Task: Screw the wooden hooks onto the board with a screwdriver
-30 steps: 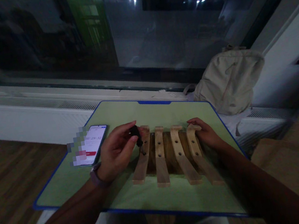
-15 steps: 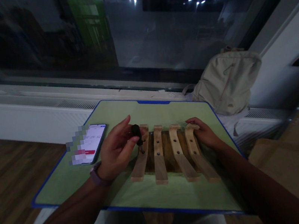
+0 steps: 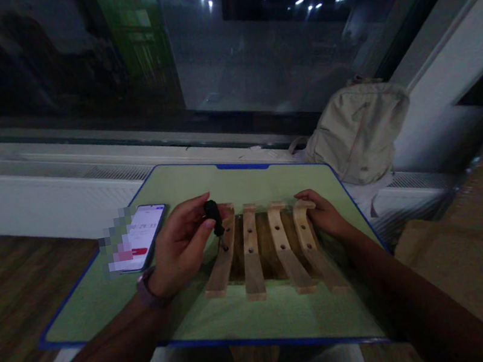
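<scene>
A small screwdriver (image 3: 213,215) with a black handle is pinched between the thumb and fingers of my left hand (image 3: 184,239). Its thin shaft slants down to a hole in the leftmost curved wooden slat (image 3: 218,279). Several such slats, among them the second (image 3: 253,277) and third (image 3: 296,270), lie side by side across a dark brown panel (image 3: 268,256). Screw holes show in their upper halves. My right hand (image 3: 327,216) is closed around the far end of the rightmost slat (image 3: 307,222), its fingertips partly hidden behind the wood.
The green board with a blue rim (image 3: 192,329) carries the slats. A phone showing a timer (image 3: 143,236) lies at its left. Beyond stand a beige backpack (image 3: 357,132), a window and a white radiator (image 3: 41,188). Cardboard (image 3: 456,263) stands at the right.
The view has shifted slightly, so most things sit a little further left. The screwdriver handle leans a bit differently in my left hand, its tip still at the leftmost slat. My right hand keeps its hold.
</scene>
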The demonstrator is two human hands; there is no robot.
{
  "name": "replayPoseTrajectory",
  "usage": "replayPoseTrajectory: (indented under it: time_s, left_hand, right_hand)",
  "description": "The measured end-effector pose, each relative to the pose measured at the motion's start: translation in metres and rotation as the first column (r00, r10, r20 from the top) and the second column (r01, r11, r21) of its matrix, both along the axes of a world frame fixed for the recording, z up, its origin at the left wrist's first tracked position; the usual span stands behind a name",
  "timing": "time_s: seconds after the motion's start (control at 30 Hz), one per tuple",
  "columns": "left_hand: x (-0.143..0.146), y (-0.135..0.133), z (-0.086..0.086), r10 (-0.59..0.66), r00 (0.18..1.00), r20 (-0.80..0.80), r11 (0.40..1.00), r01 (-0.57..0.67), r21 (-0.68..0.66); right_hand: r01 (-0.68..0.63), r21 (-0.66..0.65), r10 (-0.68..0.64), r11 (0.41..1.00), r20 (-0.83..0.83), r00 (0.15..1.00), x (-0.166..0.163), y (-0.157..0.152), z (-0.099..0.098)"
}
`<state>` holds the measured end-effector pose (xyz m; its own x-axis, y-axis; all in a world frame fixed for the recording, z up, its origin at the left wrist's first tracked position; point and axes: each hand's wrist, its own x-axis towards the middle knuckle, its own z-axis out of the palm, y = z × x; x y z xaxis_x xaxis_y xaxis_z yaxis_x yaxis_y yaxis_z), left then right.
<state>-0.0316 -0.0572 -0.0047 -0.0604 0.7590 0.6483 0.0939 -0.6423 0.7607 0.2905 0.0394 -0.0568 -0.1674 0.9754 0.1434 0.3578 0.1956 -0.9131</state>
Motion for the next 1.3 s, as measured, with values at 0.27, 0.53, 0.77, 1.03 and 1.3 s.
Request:
replayPoseTrajectory:
  time_s: [0.27,0.53,0.77,1.03,1.3]
  left_hand:
    - [-0.004,0.008,0.004,-0.067,0.997,-0.047,0.961,0.078,0.267]
    - [-0.001,-0.004,0.001,0.032,0.998,-0.053,0.999,-0.031,0.025]
    - [-0.007,0.007,0.003,-0.035,0.996,-0.081,0.969,0.054,0.243]
    - [-0.006,-0.001,0.001,0.001,1.0,-0.009,1.0,0.0,0.014]
    - [-0.006,0.001,0.007,-0.225,0.965,-0.134,0.954,0.247,0.173]
  right_hand:
    - [-0.004,-0.014,0.004,1.0,-0.026,1.0,-0.002,-0.001,0.002]
    - [-0.002,0.001,0.002,1.0,-0.016,1.0,-0.001,0.001,0.001]
    - [-0.001,0.018,0.001,1.0,-0.014,1.0,-0.002,0.001,0.002]
    - [-0.005,0.007,0.005,1.0,-0.001,1.0,-0.002,0.0,0.003]
    - [0.018,-0.021,-0.018,1.0,-0.006,1.0,-0.004,-0.003,0.005]
